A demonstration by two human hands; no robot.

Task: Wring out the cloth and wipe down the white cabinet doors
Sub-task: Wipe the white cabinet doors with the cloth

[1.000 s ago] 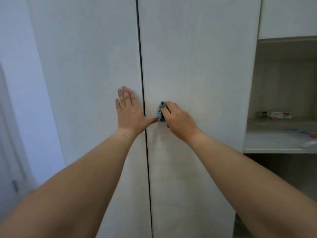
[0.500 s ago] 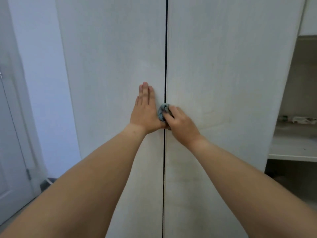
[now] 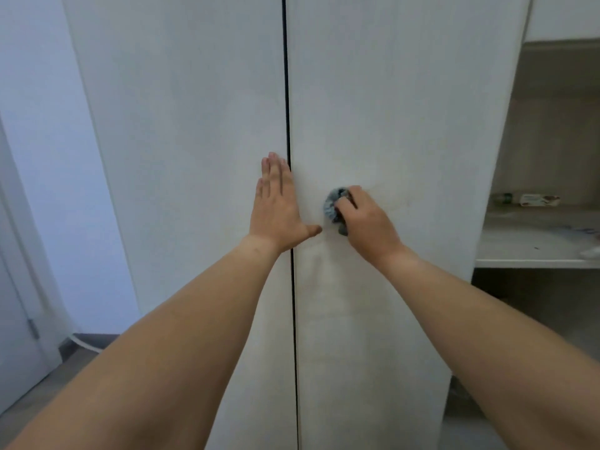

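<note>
Two tall white cabinet doors fill the view, split by a dark vertical seam. My left hand (image 3: 277, 209) lies flat with straight fingers on the left door (image 3: 194, 141), its thumb reaching across the seam. My right hand (image 3: 365, 219) grips a bunched grey-blue cloth (image 3: 332, 206) and presses it against the right door (image 3: 406, 125), a little right of the seam. Most of the cloth is hidden under my fingers.
An open shelf niche (image 3: 535, 251) sits to the right of the doors, with a small bottle (image 3: 501, 198) and a flat packet (image 3: 539, 200) at its back. A pale wall and a door frame (image 3: 19, 287) stand at the left. Dark floor shows at the lower left.
My right hand has carried the cloth rightwards, away from the seam and onto the right door. My left hand stays flat on the left door by the seam. The view has shifted.
</note>
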